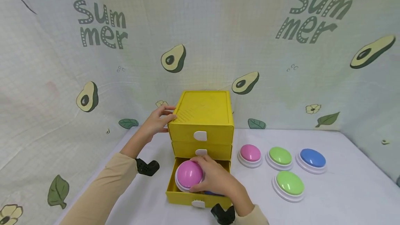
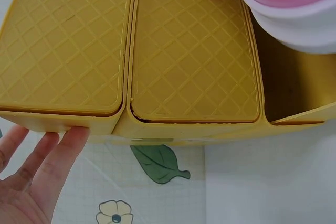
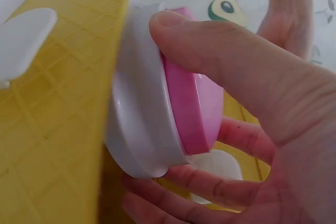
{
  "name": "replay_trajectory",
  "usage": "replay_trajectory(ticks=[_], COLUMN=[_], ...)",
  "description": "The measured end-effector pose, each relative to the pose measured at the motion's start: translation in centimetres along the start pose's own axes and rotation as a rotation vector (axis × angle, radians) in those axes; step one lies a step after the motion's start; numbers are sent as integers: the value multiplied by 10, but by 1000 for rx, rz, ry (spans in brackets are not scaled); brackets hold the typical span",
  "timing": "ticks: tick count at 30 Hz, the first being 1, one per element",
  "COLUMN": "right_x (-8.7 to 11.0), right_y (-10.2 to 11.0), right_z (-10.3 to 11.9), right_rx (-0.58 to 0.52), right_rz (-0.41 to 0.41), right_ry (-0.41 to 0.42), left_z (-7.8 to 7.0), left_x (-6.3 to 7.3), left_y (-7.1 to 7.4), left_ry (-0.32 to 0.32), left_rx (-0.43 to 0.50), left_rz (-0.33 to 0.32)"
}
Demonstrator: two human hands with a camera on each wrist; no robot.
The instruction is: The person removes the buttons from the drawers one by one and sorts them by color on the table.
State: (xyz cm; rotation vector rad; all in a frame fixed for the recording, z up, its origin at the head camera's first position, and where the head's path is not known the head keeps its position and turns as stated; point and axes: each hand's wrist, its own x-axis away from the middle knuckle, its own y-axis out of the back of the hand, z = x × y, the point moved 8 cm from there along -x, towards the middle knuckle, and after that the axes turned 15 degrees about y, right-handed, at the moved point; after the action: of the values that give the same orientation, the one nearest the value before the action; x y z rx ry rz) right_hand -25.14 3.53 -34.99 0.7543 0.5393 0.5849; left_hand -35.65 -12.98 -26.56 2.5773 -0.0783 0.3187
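A yellow drawer unit (image 1: pixel 201 108) with white handles stands on the white table, its bottom drawer (image 1: pixel 182 198) pulled out. My right hand (image 1: pixel 215 176) grips a pink dome push button (image 1: pixel 189 173) with a white base, thumb and fingers around its rim. The button is tilted within the drawer's opening; the right wrist view shows the pink button (image 3: pixel 197 108) close behind the yellow drawer front (image 3: pixel 63 82). Something blue (image 1: pixel 214 193) shows partly inside the drawer beneath my hand. My left hand (image 1: pixel 156 122) rests against the unit's upper left side, fingers extended.
To the right of the unit lie another pink button (image 1: pixel 250 153), a green one (image 1: pixel 280 156), a blue one (image 1: pixel 312 158) and a nearer green one (image 1: pixel 290 183). A cloth (image 1: pixel 206 27) printed with avocados hangs behind the table.
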Motion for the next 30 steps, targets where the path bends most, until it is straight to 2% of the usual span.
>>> replay_trajectory(ticks=[11,19,27,30], right_x=[18,36,54,62], right_y=[26,41,52,57], right_z=[10,13,10,5], right_rx=[-68,-19,-15,-28], right_rz=[-27,-77,-111,-117], right_ry=[-9,29,0,-36], left_z=[-2,0,-1,-2], left_x=[2,0,1,1], left_y=[1,1,0,0], left_ry=[-15,-10,-9,-11], left_rx=[1,4,3,3], left_rz=[25,28,34,36])
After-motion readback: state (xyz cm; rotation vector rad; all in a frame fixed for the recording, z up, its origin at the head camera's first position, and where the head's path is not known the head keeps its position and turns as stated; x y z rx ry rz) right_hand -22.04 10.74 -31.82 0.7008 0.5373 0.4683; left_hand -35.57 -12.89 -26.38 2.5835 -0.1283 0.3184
